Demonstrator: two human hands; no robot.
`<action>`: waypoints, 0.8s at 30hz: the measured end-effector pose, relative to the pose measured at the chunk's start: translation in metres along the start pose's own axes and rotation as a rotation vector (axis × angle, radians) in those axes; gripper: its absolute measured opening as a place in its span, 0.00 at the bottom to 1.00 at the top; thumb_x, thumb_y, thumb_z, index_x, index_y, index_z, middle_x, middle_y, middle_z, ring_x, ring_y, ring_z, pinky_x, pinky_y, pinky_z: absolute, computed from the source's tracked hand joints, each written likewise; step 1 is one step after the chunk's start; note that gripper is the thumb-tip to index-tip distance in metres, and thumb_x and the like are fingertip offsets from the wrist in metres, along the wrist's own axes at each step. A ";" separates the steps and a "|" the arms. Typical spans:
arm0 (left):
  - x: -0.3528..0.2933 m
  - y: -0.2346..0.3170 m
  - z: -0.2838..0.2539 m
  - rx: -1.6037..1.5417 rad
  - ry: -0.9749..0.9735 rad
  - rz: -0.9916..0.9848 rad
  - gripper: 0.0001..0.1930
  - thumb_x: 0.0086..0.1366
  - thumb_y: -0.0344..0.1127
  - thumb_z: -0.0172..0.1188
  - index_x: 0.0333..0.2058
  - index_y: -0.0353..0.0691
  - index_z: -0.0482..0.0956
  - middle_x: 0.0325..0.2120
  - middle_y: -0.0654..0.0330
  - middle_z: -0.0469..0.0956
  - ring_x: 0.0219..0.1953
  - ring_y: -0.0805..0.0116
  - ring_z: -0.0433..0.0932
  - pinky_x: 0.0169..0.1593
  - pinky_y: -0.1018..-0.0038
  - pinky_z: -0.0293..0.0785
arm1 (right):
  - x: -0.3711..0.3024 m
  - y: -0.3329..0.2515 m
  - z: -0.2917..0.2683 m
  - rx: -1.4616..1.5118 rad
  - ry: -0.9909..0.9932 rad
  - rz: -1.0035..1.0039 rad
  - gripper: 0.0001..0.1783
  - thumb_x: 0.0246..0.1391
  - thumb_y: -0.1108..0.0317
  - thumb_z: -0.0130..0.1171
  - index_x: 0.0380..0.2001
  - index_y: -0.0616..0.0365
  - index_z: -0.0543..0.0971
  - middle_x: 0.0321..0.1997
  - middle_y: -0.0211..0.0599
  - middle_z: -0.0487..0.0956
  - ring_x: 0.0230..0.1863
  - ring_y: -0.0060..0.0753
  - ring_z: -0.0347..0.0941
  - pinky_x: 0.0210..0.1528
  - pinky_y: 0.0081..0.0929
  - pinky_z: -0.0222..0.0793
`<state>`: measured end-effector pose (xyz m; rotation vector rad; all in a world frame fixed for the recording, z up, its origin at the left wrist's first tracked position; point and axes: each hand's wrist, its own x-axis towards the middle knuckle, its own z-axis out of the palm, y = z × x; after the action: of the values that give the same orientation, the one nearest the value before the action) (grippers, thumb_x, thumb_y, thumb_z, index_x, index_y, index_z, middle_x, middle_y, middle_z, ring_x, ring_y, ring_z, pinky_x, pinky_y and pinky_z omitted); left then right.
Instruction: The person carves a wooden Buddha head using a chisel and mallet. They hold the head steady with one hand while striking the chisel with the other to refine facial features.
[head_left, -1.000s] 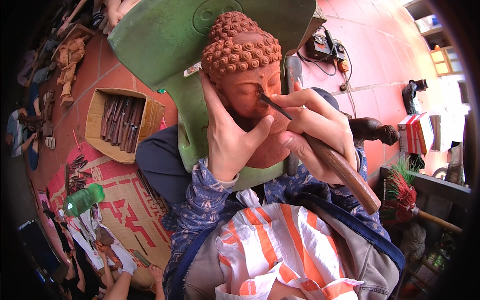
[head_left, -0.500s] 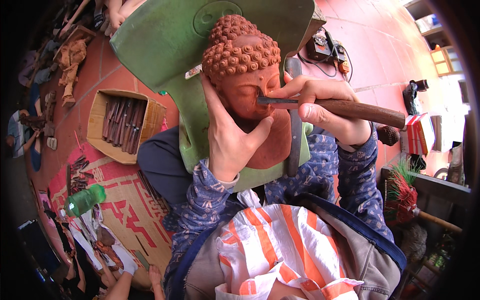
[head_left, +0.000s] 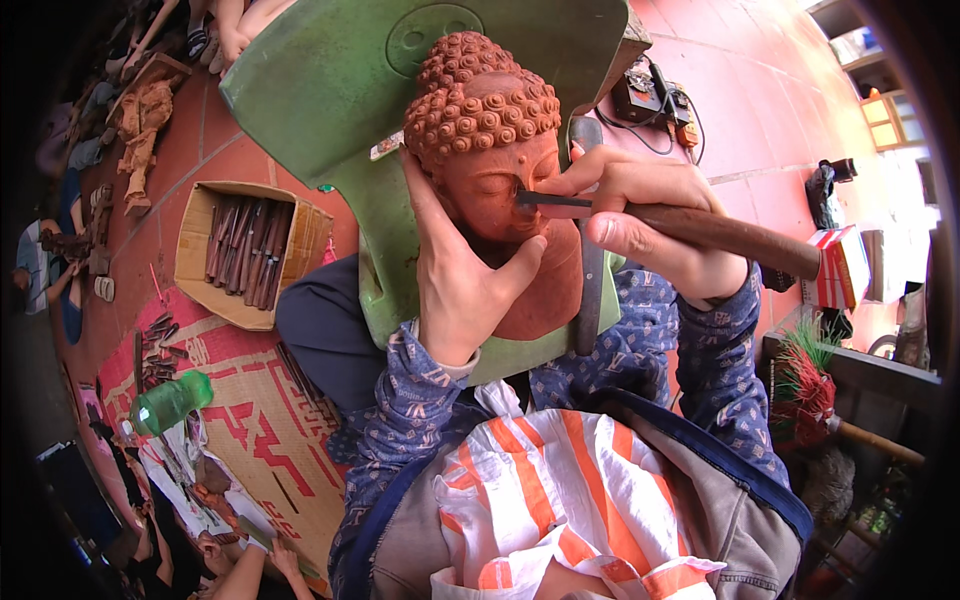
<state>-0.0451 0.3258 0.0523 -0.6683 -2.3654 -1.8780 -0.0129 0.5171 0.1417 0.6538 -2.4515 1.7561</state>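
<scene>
A reddish-brown carved Buddha bust (head_left: 480,185) with curled hair leans on a green plastic chair (head_left: 330,75) in front of me. My left hand (head_left: 460,265) is wrapped round the side of its face and chin, fingers along the cheek and thumb below the mouth. Between the fingers and thumb of my right hand (head_left: 655,215) is a wood chisel (head_left: 745,240) with a long brown handle. Its flat metal blade touches the bust beside the nose. A dark bar-like piece (head_left: 588,270) stands along the bust's right side.
To the left sits a cardboard box (head_left: 190,250) of several wooden-handled tools, near a green bottle (head_left: 172,402) and loose tools on a mat (head_left: 265,430). A black electrical box (head_left: 640,97) with cables lies beyond. Other people's hands (head_left: 285,560) work at lower left.
The chisel handle's rear end has swung slightly down and right, with my right hand shifting a little. My left hand and the bust are nearly unmoved. The hands at lower left have moved.
</scene>
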 end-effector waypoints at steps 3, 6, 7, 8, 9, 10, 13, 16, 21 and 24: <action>0.001 0.001 0.001 -0.033 -0.002 -0.009 0.61 0.48 0.40 0.72 0.67 0.29 0.31 0.62 0.32 0.51 0.65 0.41 0.58 0.64 0.60 0.60 | 0.003 0.009 -0.012 0.291 -0.075 0.211 0.17 0.59 0.61 0.58 0.23 0.64 0.73 0.45 0.53 0.78 0.50 0.39 0.74 0.54 0.38 0.64; 0.000 0.003 0.001 -0.101 -0.006 -0.048 0.61 0.49 0.40 0.72 0.67 0.29 0.32 0.63 0.33 0.50 0.65 0.42 0.57 0.65 0.59 0.58 | -0.005 0.018 -0.013 0.443 -0.079 0.121 0.16 0.59 0.63 0.58 0.23 0.63 0.74 0.48 0.54 0.78 0.52 0.42 0.74 0.55 0.38 0.66; 0.000 0.002 0.000 -0.097 -0.005 -0.042 0.61 0.49 0.40 0.72 0.67 0.29 0.33 0.63 0.33 0.50 0.66 0.43 0.55 0.65 0.59 0.57 | -0.012 0.024 -0.012 0.498 -0.068 0.057 0.14 0.60 0.64 0.57 0.24 0.64 0.75 0.49 0.51 0.79 0.51 0.39 0.74 0.52 0.32 0.67; 0.000 0.002 -0.001 -0.092 -0.006 -0.037 0.60 0.49 0.41 0.73 0.67 0.29 0.33 0.63 0.34 0.50 0.66 0.43 0.54 0.66 0.58 0.55 | -0.021 0.032 -0.010 0.527 -0.031 0.022 0.12 0.58 0.64 0.59 0.30 0.64 0.75 0.48 0.56 0.78 0.54 0.44 0.73 0.57 0.38 0.66; 0.002 0.001 -0.002 -0.047 0.021 -0.016 0.60 0.49 0.42 0.72 0.67 0.29 0.34 0.63 0.35 0.50 0.66 0.44 0.54 0.66 0.58 0.54 | -0.031 0.037 -0.003 0.571 0.083 0.018 0.13 0.58 0.63 0.59 0.34 0.65 0.74 0.48 0.58 0.77 0.53 0.46 0.74 0.58 0.39 0.67; 0.004 0.001 -0.004 -0.003 0.049 0.006 0.59 0.50 0.43 0.72 0.67 0.29 0.36 0.64 0.35 0.50 0.67 0.44 0.53 0.67 0.57 0.52 | -0.041 0.040 0.003 0.615 0.198 0.013 0.16 0.57 0.62 0.60 0.38 0.65 0.72 0.48 0.60 0.77 0.53 0.47 0.75 0.58 0.41 0.68; 0.011 0.005 -0.010 0.074 0.107 0.052 0.57 0.51 0.47 0.71 0.67 0.29 0.39 0.64 0.36 0.50 0.67 0.44 0.52 0.68 0.56 0.48 | -0.072 0.042 0.014 0.688 0.405 0.106 0.22 0.57 0.61 0.60 0.45 0.68 0.69 0.48 0.63 0.76 0.46 0.47 0.79 0.51 0.41 0.77; 0.018 0.009 -0.010 0.141 0.150 0.112 0.51 0.55 0.47 0.68 0.66 0.28 0.45 0.63 0.37 0.52 0.65 0.45 0.56 0.66 0.57 0.53 | -0.093 0.050 0.022 0.692 0.474 0.152 0.17 0.55 0.70 0.61 0.44 0.68 0.71 0.50 0.61 0.76 0.49 0.45 0.78 0.53 0.39 0.76; 0.018 0.002 -0.014 0.299 0.296 0.361 0.30 0.66 0.32 0.52 0.63 0.32 0.53 0.59 0.41 0.61 0.61 0.48 0.65 0.64 0.58 0.59 | -0.095 0.037 0.032 0.582 0.548 0.087 0.09 0.53 0.83 0.57 0.39 0.70 0.77 0.52 0.56 0.75 0.52 0.41 0.76 0.57 0.34 0.72; 0.014 -0.001 -0.019 0.101 0.322 0.295 0.29 0.67 0.32 0.51 0.63 0.33 0.52 0.60 0.42 0.60 0.61 0.46 0.65 0.64 0.59 0.59 | -0.085 0.027 0.044 0.431 0.581 0.037 0.08 0.53 0.80 0.57 0.38 0.69 0.77 0.50 0.55 0.76 0.50 0.42 0.77 0.56 0.34 0.70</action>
<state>-0.0619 0.3115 0.0608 -0.6118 -2.0207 -1.5959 0.0635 0.5099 0.0782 0.0781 -1.7323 2.1282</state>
